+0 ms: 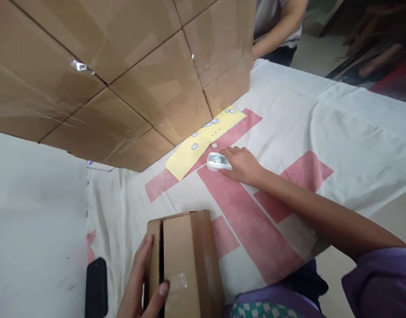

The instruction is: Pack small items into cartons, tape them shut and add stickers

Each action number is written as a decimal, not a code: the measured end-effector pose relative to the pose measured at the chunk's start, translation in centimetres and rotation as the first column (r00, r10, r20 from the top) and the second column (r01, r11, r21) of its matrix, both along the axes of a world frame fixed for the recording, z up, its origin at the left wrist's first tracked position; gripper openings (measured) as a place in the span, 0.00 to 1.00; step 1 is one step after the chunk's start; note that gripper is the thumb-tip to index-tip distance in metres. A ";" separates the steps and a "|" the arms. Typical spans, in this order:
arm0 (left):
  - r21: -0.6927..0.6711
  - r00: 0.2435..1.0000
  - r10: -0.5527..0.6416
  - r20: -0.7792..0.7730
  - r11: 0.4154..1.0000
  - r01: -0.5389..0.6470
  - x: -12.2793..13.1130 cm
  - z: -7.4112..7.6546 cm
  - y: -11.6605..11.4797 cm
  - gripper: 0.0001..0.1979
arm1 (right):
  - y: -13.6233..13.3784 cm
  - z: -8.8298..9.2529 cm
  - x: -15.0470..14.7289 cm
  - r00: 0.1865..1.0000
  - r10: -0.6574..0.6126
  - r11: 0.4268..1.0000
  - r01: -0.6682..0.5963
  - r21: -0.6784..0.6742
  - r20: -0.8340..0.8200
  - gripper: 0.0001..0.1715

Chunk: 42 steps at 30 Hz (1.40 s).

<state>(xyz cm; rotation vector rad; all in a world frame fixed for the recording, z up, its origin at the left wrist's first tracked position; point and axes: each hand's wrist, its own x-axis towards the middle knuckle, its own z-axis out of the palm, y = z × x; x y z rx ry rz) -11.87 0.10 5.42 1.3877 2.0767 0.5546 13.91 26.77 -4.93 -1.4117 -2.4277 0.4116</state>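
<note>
Right hand [240,164] curled round device [217,161]; left hand [141,282], half-open, holds box [179,251] beneath fingers [146,247]. I'd keep device flat, box steady.

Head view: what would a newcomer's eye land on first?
Probably the stack of boxes, which fills the upper left. Next, mid-picture, the right hand grips a white device beside yellow paper. At the bottom, the left hand holds a lone box by its left side.
</note>
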 end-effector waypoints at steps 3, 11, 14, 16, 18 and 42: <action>-0.013 0.999 0.030 0.016 0.999 -0.030 0.0 -0.2 -0.1 0.32 | 0.1 -0.3 1.1 1.000 -0.011 0.999 0.012 0.044 -0.023 0.27; 0.125 0.997 -0.061 0.050 0.991 0.054 -1.8 -1.0 -0.3 0.24 | 2.8 0.8 5.6 0.941 -0.335 0.942 0.333 0.038 0.050 0.29; 0.235 0.998 -0.060 -0.020 0.970 0.063 -1.5 -0.6 0.0 0.21 | 2.8 0.8 5.6 0.915 -0.401 0.915 0.398 0.072 0.046 0.35; 0.312 0.994 -0.077 -0.076 0.945 0.097 -1.4 -0.3 0.0 0.19 | 2.2 1.0 5.1 0.916 -0.401 0.896 0.398 0.196 -0.026 0.43; 0.361 0.983 -0.137 -0.120 0.917 0.171 -1.4 -0.1 -0.2 0.18 | 1.2 1.2 4.3 0.940 -0.326 0.893 0.341 0.293 -0.100 0.45; -0.089 0.969 -0.022 0.247 0.995 0.046 1.5 4.4 0.8 0.14 | -5.3 0.7 -0.2 0.840 0.408 0.909 -0.337 0.247 -0.356 0.35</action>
